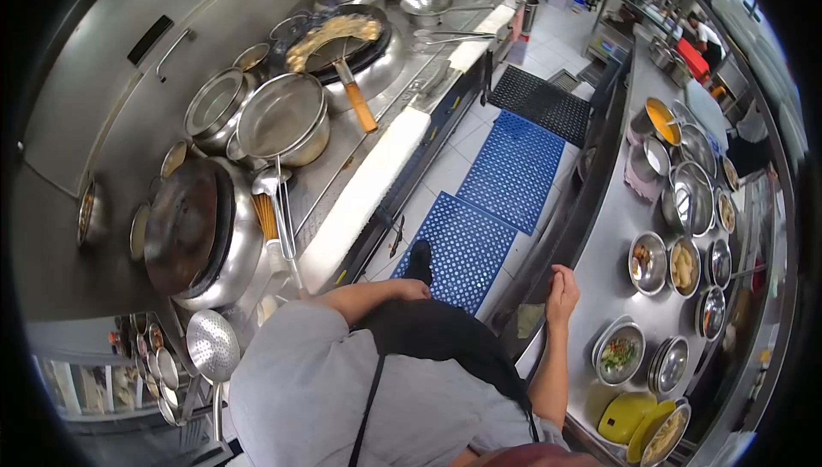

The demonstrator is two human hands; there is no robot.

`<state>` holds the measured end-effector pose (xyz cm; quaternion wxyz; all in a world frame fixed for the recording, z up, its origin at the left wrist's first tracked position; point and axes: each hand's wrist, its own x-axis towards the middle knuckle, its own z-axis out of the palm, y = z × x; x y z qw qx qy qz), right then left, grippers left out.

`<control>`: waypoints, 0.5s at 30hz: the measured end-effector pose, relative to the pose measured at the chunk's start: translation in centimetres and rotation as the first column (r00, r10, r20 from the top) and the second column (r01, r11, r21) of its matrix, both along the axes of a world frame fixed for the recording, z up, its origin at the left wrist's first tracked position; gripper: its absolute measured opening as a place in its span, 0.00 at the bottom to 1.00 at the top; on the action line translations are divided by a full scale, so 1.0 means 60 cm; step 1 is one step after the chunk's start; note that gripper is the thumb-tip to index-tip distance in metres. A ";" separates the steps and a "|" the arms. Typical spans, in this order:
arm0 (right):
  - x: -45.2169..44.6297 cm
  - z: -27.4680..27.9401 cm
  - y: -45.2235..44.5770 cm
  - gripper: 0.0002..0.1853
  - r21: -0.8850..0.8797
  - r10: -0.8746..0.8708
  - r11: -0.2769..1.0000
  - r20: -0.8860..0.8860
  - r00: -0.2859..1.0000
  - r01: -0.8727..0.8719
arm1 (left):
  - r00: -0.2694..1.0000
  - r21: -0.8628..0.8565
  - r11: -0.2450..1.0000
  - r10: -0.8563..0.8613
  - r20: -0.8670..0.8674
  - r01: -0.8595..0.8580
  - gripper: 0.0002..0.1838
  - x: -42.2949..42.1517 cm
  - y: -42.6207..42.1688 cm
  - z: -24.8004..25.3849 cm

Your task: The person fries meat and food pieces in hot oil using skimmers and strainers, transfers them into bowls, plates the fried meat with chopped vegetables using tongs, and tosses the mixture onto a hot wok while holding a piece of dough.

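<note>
My left hand [414, 289] hangs low in front of the black apron [445, 334], between my body and the stove side. Its fingers are mostly hidden, so their state does not show. My right hand [562, 294] is at the edge of the steel counter [591, 287], fingers curled in loosely, with nothing visible in them. Whether it touches the edge is unclear. Below and left of it hangs a greenish cloth [529, 320]. Nearest on the counter are a steel bowl with small food pieces [647, 263] and a bowl of chopped vegetables [618, 354].
On the stove, a wok [385, 26] holds brownish food and a wooden-handled tool [355, 95]. A strainer [281, 120] rests over a pot; a perforated ladle [213, 345] lies nearer. Blue mats [462, 249] cover the aisle. Another person [709, 43] stands beyond the counter.
</note>
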<state>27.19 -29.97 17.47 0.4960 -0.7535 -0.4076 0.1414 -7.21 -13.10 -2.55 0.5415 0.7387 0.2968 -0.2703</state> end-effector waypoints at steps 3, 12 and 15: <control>0.001 -0.007 0.004 0.16 0.009 0.019 1.000 0.011 1.000 -0.019 | 0.992 0.206 0.971 -0.116 -0.047 0.123 0.21 0.004 0.005 0.002; -0.002 -0.004 0.005 0.20 -0.013 0.013 1.000 0.149 0.989 -0.011 | 0.970 0.261 0.958 -0.053 -0.239 0.116 0.15 0.017 0.025 0.079; -0.007 -0.001 0.009 0.20 -0.024 -0.003 1.000 0.149 0.989 0.007 | 0.969 0.322 0.937 -0.056 -0.239 0.134 0.16 0.004 0.027 0.067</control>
